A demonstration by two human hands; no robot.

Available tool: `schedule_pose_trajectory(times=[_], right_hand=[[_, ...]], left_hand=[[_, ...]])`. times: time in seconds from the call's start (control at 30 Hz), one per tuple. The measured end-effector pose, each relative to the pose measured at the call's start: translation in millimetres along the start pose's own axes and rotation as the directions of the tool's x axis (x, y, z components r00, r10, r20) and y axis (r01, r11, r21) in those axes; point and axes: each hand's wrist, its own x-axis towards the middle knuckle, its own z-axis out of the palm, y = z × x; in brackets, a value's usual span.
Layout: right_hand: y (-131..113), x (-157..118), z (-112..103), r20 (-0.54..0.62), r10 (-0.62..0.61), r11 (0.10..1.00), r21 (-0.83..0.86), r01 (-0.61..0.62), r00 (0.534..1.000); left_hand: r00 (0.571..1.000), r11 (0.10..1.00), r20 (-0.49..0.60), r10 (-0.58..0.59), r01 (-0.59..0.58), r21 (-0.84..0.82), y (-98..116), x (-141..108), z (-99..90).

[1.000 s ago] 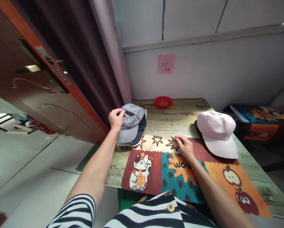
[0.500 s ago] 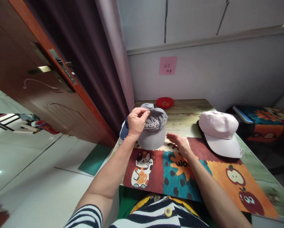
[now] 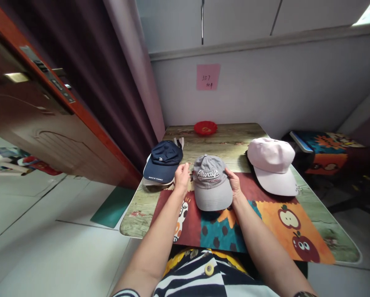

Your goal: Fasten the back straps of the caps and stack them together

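A grey baseball cap [image 3: 211,181] with white raised lettering sits over the patterned mat, its brim toward me. My right hand [image 3: 234,184] grips its right side, thumb on the crown and the other fingers partly hidden. To the cap's left, my left hand [image 3: 181,178] is closed, fingers curled together, with a small gap to the cap and nothing visible in it. Just beyond that hand, a navy cap [image 3: 164,159] lies on top of a paler one at the table's left edge. A pale pink cap [image 3: 271,159] rests over a dark one on the right.
The wood-patterned table [image 3: 234,140] carries a colourful mat [image 3: 273,214] and a red dish [image 3: 205,128] at the back. A pink note [image 3: 208,77] is stuck on the wall. At left stand a door [image 3: 27,115] and dark curtain [image 3: 88,82]; another covered table [image 3: 333,150] is at right.
The grey cap has come nearer and turned upright, lettering facing me. My left hand has let go of its crown and dropped beside it; my right hand has taken hold. The view has shifted.
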Motion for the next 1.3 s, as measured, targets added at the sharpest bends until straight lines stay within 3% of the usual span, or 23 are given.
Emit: schedule_pose_trajectory(times=[0.07, 0.17, 0.27, 0.3, 0.33, 0.43, 0.5, 0.57, 0.63, 0.7, 0.77, 0.83, 0.9, 1.0, 1.07, 1.13, 1.23, 1.3], right_hand=[[-0.7, 1.2, -3.1, -0.017, 0.06, 0.991, 0.123, -0.057, 0.998], [-2.2, -0.9, -2.8, 0.006, 0.106, 0.97, 0.218, -0.105, 0.994], [-4.9, -5.5, -0.8, 0.01, 0.089, 0.964, 0.252, -0.088, 0.996], [-6.1, -7.0, -0.5, 0.012, 0.081, 0.963, 0.256, -0.081, 0.997], [-7.5, -8.4, -0.4, 0.016, 0.073, 0.964, 0.256, -0.075, 0.997], [-11.7, -11.7, -0.6, 0.03, 0.048, 0.971, 0.233, -0.053, 0.998], [-14.7, -13.1, 0.1, 0.035, 0.019, 0.978, 0.208, -0.025, 0.999], [-18.6, -13.9, 2.1, 0.037, -0.011, 0.982, 0.187, 0.003, 0.999], [-23.9, -13.7, 5.0, 0.03, -0.036, 0.985, 0.168, 0.031, 0.999], [-30.8, -12.3, 7.7, 0.019, -0.072, 0.988, 0.137, 0.069, 0.997], [-38.0, -10.5, 9.9, 0.015, -0.127, 0.988, 0.086, 0.125, 0.992], [-44.2, -9.2, 11.4, 0.013, -0.217, 0.976, 0.032, 0.216, 0.976], [-48.1, -8.4, 12.4, 0.014, -0.33, 0.944, -0.008, 0.33, 0.944], [-48.9, -6.6, 10.4, 0.004, -0.464, 0.88, -0.111, 0.462, 0.886], [-47.1, -4.2, 5.5, -0.038, -0.505, 0.834, -0.279, 0.477, 0.862], [-44.9, -1.5, -1.1, -0.075, -0.545, 0.756, -0.474, 0.451, 0.835], [-43.7, 0.1, -8.3, -0.059, -0.612, 0.628, -0.643, 0.439, 0.789], [-44.7, -1.9, -8.3, -0.062, -0.637, 0.601, -0.665, 0.444, 0.769]], left_hand=[[0.975, 0.974, 0.049, -0.217, 0.22, -0.06, -8.0, -4.8, -1.0], [0.853, 0.825, 0.292, -0.432, 0.505, -0.253, -10.3, -14.3, 6.0], [0.696, 0.635, 0.591, -0.407, 0.681, -0.365, -2.3, -19.8, 13.3], [0.668, 0.594, 0.645, -0.371, 0.704, -0.388, 1.2, -20.4, 14.2], [0.671, 0.573, 0.665, -0.328, 0.701, -0.425, 4.5, -20.6, 14.0], [0.764, 0.559, 0.613, -0.203, 0.604, -0.568, 10.9, -20.6, 9.0], [0.804, 0.561, 0.57, -0.17, 0.554, -0.614, 12.3, -19.8, 4.5], [0.802, 0.577, 0.569, -0.18, 0.555, -0.6, 14.2, -16.4, 1.6], [0.772, 0.607, 0.593, -0.229, 0.589, -0.533, 20.4, -8.3, 2.1], [0.746, 0.656, 0.593, -0.302, 0.614, -0.439, 34.5, 4.8, 6.3], [0.766, 0.732, 0.543, -0.344, 0.581, -0.357, 58.0, 20.2, 12.6], [0.842, 0.837, 0.475, -0.258, 0.44, -0.326, 88.7, 33.4, 18.8], [0.881, 0.924, 0.466, -0.077, 0.238, -0.298, 120.3, 40.9, 23.4], [0.829, 0.961, 0.53, 0.178, -0.031, -0.273, 148.9, 40.8, 25.1], [0.809, 0.961, 0.528, 0.258, -0.16, -0.225, 145.3, 36.3, 21.9], [0.839, 0.967, 0.482, 0.253, -0.226, -0.115, 123.9, 30.3, 14.7], [0.908, 0.977, 0.395, 0.14, -0.191, 0.091, 76.4, 19.6, -1.0], [0.934, 0.976, 0.343, 0.095, -0.154, 0.151, 49.3, 11.9, -11.3]])
